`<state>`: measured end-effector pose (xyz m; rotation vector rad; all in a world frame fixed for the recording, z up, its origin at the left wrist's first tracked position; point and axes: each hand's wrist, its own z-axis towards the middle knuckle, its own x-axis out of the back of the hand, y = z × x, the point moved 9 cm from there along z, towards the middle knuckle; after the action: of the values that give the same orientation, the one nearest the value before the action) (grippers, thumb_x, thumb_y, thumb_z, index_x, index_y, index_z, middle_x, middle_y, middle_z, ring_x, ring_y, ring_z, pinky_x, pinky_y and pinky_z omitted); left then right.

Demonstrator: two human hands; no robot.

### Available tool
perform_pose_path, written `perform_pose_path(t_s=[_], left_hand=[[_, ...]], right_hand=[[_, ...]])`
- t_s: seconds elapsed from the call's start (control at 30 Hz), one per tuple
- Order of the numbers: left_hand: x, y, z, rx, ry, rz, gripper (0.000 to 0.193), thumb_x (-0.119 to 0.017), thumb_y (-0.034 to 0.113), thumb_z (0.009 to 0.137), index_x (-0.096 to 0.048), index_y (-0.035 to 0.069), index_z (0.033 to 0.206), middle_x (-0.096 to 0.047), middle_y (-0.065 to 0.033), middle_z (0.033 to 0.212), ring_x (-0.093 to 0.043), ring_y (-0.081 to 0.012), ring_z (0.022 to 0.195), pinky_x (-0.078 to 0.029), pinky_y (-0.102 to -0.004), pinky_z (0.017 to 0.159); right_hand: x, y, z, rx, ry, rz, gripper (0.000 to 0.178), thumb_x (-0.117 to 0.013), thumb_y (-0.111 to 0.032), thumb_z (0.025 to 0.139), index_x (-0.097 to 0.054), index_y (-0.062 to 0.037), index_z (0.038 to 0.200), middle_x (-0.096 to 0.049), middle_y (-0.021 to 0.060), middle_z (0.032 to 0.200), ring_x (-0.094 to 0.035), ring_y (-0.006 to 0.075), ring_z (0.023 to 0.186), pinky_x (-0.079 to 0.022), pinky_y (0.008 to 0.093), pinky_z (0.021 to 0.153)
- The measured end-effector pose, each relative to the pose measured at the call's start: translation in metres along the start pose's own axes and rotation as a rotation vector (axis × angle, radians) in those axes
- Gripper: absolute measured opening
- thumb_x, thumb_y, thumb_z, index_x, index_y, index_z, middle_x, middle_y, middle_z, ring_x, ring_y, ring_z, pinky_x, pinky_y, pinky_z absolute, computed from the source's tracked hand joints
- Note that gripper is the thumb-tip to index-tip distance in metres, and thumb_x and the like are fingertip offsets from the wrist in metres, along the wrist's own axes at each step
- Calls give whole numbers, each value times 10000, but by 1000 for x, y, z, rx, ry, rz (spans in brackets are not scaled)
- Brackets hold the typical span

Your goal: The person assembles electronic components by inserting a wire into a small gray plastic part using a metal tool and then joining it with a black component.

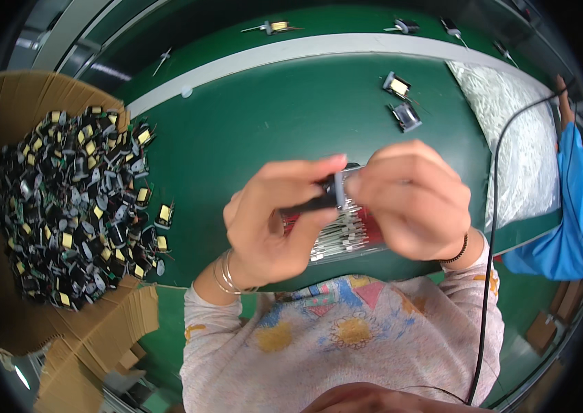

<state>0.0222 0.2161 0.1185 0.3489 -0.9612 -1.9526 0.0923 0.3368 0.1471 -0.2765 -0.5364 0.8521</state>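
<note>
Between the thumb and fingers of my left hand (271, 217) is a small black part with a grey end plate (339, 191), held above the table. My right hand (419, 199) is closed in a pinch against the grey end, its fingers smeared by motion. Whatever those fingertips grip is hidden. Directly beneath both hands lies a clear, red-bottomed tray (319, 259) filled with thin, pale, pin-like pieces (344, 230). My hands cover part of this tray.
A cardboard box (99, 330) on the left overflows with black, grey and yellow parts (78, 206). Two similar parts (396, 85) lie ahead. At right are a plastic bag of white pieces (518, 144), a black cable (493, 206) and another person's blue sleeve (570, 199). Several parts rest beyond the white rail (291, 50).
</note>
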Motion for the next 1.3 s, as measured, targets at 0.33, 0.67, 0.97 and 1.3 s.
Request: perform_pose_path(t_s=[0.33,0.67,0.97,1.3], left_hand=[[85,-103,6,185,-71,928,430,-653,241,814,-521,53,1178,-549,-129,1179,-502,-305,1060,-405,-385,908],[261,-138,-18,511,-105,1850,251,-653,314,790,-588,195,1001,-528,-29,1181,-429,-304,1117,-428,-464,832],[255,-101,4,199,-69,1803,338,-752,188,682,-588,84,958,-623,-86,935,-562,-306,901,-459,-383,771],[98,-19,26,-321,97,1063,232,-649,252,822,-610,40,909,-604,-67,1137,-486,-279,1047,-343,-379,935]], right_hand=[[-43,262,-13,-928,141,448,175,-608,-57,847,-654,18,998,-656,84,929,-624,139,848,-550,271,748],[-37,331,-50,-1300,87,692,472,-534,-124,913,-359,21,1326,-589,176,1147,-618,171,886,-550,288,803],[-42,104,-38,-952,-643,518,179,-594,-101,862,-626,-49,1030,-664,51,865,-567,44,596,-475,178,519],[-87,38,-74,-195,-749,-288,99,-595,-68,673,-591,-54,770,-535,81,784,-598,240,725,-520,334,567]])
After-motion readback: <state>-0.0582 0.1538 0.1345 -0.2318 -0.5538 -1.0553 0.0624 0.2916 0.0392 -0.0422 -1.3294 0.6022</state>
